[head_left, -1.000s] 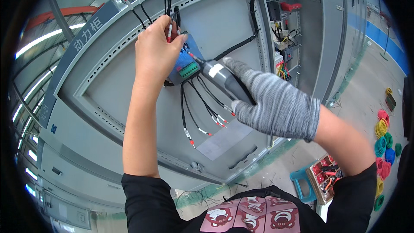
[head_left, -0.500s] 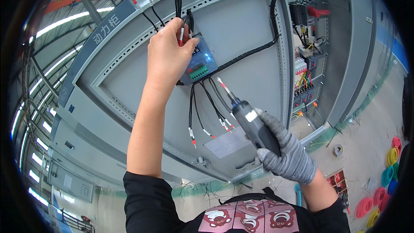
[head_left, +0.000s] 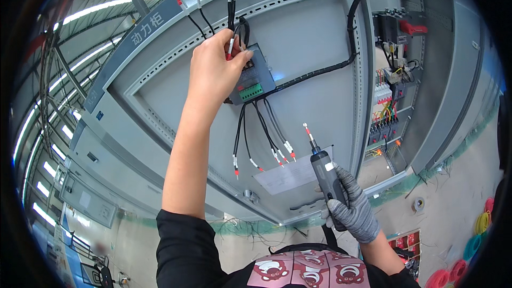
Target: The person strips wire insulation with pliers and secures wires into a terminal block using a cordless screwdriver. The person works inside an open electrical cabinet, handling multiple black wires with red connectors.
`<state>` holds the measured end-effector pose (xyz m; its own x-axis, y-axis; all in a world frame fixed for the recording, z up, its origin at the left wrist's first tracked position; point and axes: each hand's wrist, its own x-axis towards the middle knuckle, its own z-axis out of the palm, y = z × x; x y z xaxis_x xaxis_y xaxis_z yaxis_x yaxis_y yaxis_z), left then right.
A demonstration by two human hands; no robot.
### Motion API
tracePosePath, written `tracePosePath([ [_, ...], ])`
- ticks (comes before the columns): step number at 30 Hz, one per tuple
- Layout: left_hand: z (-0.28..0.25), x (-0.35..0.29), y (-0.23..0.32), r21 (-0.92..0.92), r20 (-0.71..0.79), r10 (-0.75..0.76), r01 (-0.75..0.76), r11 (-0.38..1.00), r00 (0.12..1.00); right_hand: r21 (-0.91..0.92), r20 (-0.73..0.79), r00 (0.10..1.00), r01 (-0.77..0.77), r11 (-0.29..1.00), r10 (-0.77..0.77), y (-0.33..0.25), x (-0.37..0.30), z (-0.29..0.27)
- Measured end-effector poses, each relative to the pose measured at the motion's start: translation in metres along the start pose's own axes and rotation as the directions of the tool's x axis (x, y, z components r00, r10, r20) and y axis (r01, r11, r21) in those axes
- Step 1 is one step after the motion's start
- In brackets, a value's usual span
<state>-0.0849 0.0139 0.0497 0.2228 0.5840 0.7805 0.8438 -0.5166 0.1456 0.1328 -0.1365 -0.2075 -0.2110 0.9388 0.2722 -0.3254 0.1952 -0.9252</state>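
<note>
My bare left hand [head_left: 210, 72] reaches up to a blue-grey meter module [head_left: 262, 72] on the cabinet door. Its thumb and fingers pinch a black wire with a white marker sleeve and red ferrule [head_left: 230, 49] at the module's upper edge. A green terminal block [head_left: 251, 92] shows on the module's lower side. In a grey knitted glove, my right hand [head_left: 356, 213] grips a dark cordless screwdriver [head_left: 327, 175], its bit pointing up and apart from the module. Several black wires with red tips [head_left: 262, 138] hang below the module.
More black wires [head_left: 233, 0] stick up past the door's top edge. A sleeved cable bundle [head_left: 320, 72] crosses the door panel [head_left: 304, 32]. The open cabinet at right holds breakers [head_left: 383, 93] and a red handle [head_left: 413, 28]. Coloured wire coils [head_left: 473, 248] lie on the floor.
My right hand has lowered the screwdriver, its bit now farther from the module. My left hand keeps its pinch at the module. The whole view has shifted slightly.
</note>
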Motion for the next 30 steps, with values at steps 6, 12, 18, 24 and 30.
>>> tracePosePath([
  [6, -0.003, 0.001, 0.007, 0.071, 0.068, -0.052, 0.047, 0.996, 0.996, -0.007, -0.024, 1.0, -0.014, 1.0, 0.014, 0.004, -0.002, -0.008],
  [12, 0.002, 0.0, 0.004, 0.17, 0.028, -0.018, 0.013, 0.985, 0.999, 0.021, 0.016, 0.998, -0.065, 0.998, 0.065, 0.0, -0.005, -0.014],
  [18, -0.001, 0.001, 0.008, 0.192, 0.063, -0.079, 0.066, 0.979, 0.995, 0.079, 0.022, 0.997, -0.08, 0.994, 0.078, -0.007, -0.008, -0.015],
  [24, 0.002, -0.001, 0.013, 0.21, 0.072, -0.112, 0.094, 0.973, 0.991, 0.089, -0.048, 0.998, -0.044, 0.995, 0.049, 0.0, -0.013, -0.014],
  [30, -0.002, -0.013, 0.016, 0.03, 0.086, -0.139, 0.137, 0.99, 0.987, 0.097, -0.031, 1.0, -0.003, 0.995, 0.006, 0.008, -0.015, -0.018],
])
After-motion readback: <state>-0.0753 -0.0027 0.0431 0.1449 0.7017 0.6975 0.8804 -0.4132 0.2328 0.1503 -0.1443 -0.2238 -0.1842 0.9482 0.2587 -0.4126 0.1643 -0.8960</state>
